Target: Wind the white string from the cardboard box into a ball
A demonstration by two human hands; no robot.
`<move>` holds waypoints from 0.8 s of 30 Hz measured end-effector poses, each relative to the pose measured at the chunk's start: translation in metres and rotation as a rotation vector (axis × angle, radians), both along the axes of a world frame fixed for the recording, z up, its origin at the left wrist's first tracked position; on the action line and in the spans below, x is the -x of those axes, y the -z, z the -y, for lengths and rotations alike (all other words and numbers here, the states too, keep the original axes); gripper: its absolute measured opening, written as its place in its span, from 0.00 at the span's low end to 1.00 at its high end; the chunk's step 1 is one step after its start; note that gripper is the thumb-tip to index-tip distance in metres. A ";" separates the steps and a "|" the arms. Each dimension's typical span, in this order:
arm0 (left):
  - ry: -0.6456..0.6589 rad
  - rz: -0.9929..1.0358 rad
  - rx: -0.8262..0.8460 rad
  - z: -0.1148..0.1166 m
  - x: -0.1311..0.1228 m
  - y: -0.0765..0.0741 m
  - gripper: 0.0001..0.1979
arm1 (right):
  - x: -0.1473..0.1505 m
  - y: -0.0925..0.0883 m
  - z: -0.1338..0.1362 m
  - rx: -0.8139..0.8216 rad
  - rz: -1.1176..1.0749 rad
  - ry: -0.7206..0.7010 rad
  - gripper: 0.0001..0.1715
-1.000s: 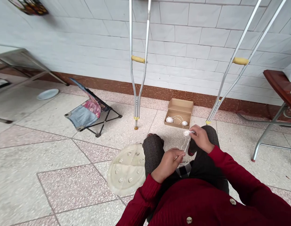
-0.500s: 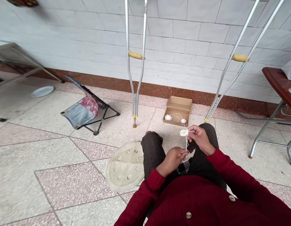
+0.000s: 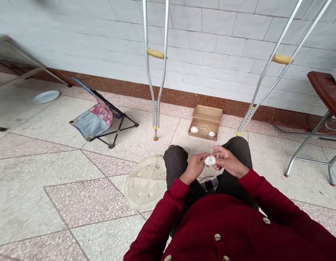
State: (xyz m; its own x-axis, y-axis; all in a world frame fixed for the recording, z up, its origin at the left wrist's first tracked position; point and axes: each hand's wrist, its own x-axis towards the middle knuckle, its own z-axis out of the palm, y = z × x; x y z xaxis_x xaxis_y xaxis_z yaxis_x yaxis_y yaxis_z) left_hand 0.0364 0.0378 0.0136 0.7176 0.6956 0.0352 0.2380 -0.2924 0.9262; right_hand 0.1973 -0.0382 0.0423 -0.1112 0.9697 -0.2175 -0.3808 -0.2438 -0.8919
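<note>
I sit with my knees up, and both hands meet above my lap. My right hand (image 3: pixel 226 159) pinches a small ball of white thread (image 3: pixel 210 160). My left hand (image 3: pixel 195 166) is closed on the thread right beside the ball, fingertips touching it. A thin strand runs from the ball down toward my lap. On the floor ahead, by the wall, an open cardboard box (image 3: pixel 206 119) holds two more small white thread balls (image 3: pixel 195 129) joined by a loose strand.
Two aluminium crutches (image 3: pixel 155 72) (image 3: pixel 268 69) lean on the tiled wall either side of the box. A round pale cushion (image 3: pixel 146 183) lies by my left knee. A folding stool (image 3: pixel 99 117) and a plate (image 3: pixel 46 96) are left; a metal-legged table (image 3: pixel 320 108) is right.
My left hand rose from low by my lap to meet the right hand at the ball. The strand stretched between them is gone. The right hand dropped slightly.
</note>
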 end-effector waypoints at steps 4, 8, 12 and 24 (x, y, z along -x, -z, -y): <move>-0.008 0.031 0.110 0.004 -0.005 0.009 0.16 | 0.003 0.000 -0.005 0.032 -0.011 0.026 0.24; 0.013 -0.100 0.096 0.009 0.008 0.019 0.19 | -0.002 0.016 -0.015 0.041 0.139 0.238 0.18; 0.065 -0.259 -0.081 0.016 0.020 0.019 0.20 | -0.013 0.035 -0.029 -0.014 0.420 0.349 0.16; 0.147 -0.250 -0.532 -0.013 0.012 -0.006 0.12 | 0.010 0.041 0.012 -0.050 0.488 0.107 0.10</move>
State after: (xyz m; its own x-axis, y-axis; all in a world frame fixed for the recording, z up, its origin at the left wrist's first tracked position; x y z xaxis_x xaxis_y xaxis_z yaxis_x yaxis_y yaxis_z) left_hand 0.0240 0.0505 0.0196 0.8364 0.5214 0.1692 0.3512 -0.7467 0.5649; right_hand 0.1874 -0.0501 0.0014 0.0929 0.9807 -0.1719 0.0633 -0.1781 -0.9820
